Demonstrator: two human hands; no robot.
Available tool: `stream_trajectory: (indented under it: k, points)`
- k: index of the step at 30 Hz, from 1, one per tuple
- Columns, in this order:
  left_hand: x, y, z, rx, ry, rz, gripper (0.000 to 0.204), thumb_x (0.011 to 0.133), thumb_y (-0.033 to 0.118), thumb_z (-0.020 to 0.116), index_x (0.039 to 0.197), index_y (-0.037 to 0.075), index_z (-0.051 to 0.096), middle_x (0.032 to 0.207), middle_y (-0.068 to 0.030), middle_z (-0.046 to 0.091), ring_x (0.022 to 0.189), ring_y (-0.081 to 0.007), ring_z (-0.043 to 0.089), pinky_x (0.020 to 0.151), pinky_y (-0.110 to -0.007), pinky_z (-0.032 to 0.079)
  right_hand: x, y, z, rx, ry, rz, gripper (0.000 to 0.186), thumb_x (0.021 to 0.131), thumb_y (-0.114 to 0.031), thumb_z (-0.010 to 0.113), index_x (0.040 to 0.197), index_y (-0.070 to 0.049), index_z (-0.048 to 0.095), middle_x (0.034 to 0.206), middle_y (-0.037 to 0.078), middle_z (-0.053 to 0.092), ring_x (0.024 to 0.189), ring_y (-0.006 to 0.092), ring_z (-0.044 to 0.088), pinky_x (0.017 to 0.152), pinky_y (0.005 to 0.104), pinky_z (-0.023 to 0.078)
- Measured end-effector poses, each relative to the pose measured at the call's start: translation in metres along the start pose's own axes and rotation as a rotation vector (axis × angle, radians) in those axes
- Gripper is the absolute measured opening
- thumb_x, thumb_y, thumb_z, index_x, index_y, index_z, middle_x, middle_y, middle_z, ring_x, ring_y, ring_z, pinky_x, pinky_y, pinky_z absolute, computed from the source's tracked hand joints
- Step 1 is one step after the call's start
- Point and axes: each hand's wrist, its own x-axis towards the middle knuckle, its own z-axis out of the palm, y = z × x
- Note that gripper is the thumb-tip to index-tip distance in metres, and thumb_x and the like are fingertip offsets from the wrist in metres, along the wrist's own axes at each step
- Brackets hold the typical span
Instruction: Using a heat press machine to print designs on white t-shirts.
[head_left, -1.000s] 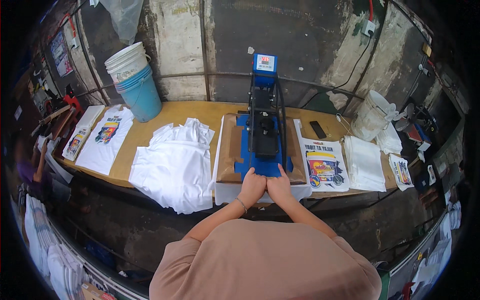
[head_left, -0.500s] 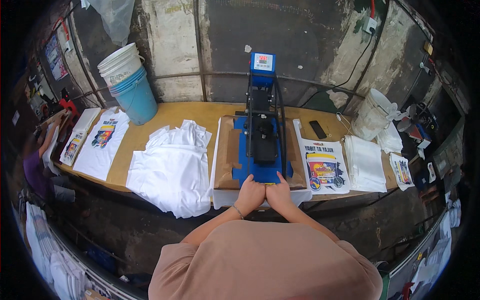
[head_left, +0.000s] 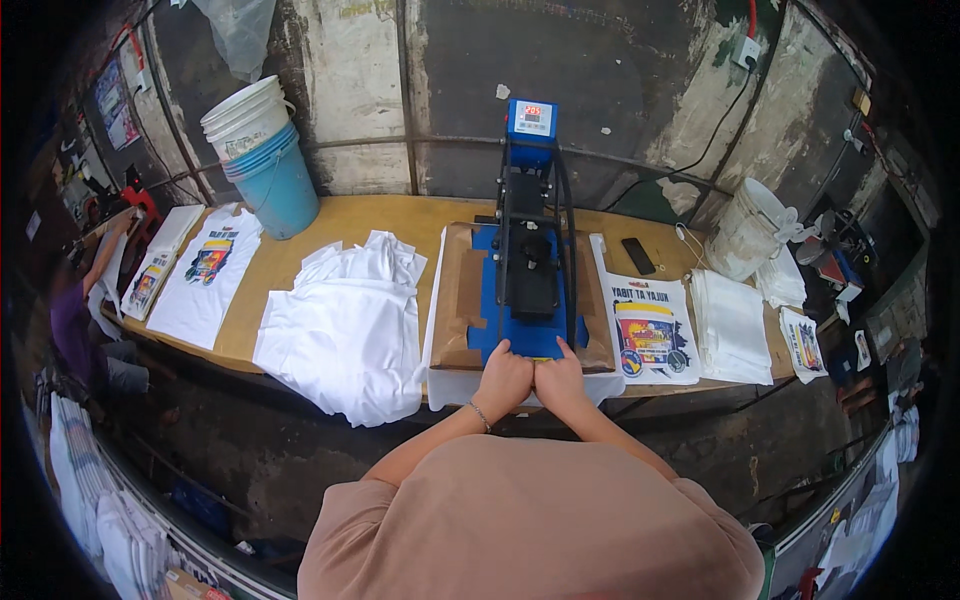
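Note:
A blue and black heat press (head_left: pixel 490 310) stands shut on the table, its lit control box (head_left: pixel 533 118) at the back. Side by side at its front edge, my left hand (head_left: pixel 503 386) and my right hand (head_left: pixel 560 382) are closed on the press handle, which they mostly hide. Both thumbs point forward along the blue plate. Brown sheet (head_left: pixel 453 315) sticks out around the plate, with white cloth (head_left: pixel 480 388) hanging below it. Left of the press lies a heap of white shirts (head_left: pixel 340 330). Printed transfer sheets (head_left: pixel 650 335) lie close on its right.
On the wooden table (head_left: pixel 390 212) are stacked buckets (head_left: pixel 265 170), a printed white shirt (head_left: pixel 208 270), a phone (head_left: pixel 637 256), a folded white pile (head_left: pixel 730 325) and a stained pail (head_left: pixel 745 230). A person in purple (head_left: pixel 75 325) works at the far left. Racks of shirts flank me.
Both hands keep their hold at the front of the press. The view has shifted slightly, so the table's things sit a little higher in the picture.

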Motion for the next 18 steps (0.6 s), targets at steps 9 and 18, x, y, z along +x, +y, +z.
stream_trajectory:
  k: [9, 18]
  points:
    - [-0.0001, 0.0027, -0.0008, -0.009, -0.040, -0.033, 0.007, 0.069, 0.014, 0.060, 0.064, 0.009, 0.062, 0.061, -0.0105, 0.062, 0.060, -0.0230, 0.062, 0.085, -0.036, 0.038, -0.0011, -0.0025, -0.0020, -0.064, -0.090, 0.016, 0.013, 0.069, -0.013, 0.056, 0.060, -0.009, 0.066, 0.057, 0.015, 0.062, 0.055, 0.0231, 0.064, 0.103, 0.0464, 0.034]
    - [-0.0002, 0.0026, -0.0016, 0.026, -0.095, -0.028, 0.014, 0.071, 0.014, 0.058, 0.081, 0.006, 0.062, 0.059, -0.0098, 0.061, 0.059, -0.0234, 0.062, 0.079, -0.036, 0.038, -0.0026, -0.0024, -0.0008, 0.000, 0.000, 0.023, 0.012, 0.067, -0.012, 0.059, 0.070, -0.004, 0.067, 0.058, 0.016, 0.062, 0.053, 0.0263, 0.062, 0.103, 0.0452, 0.034]
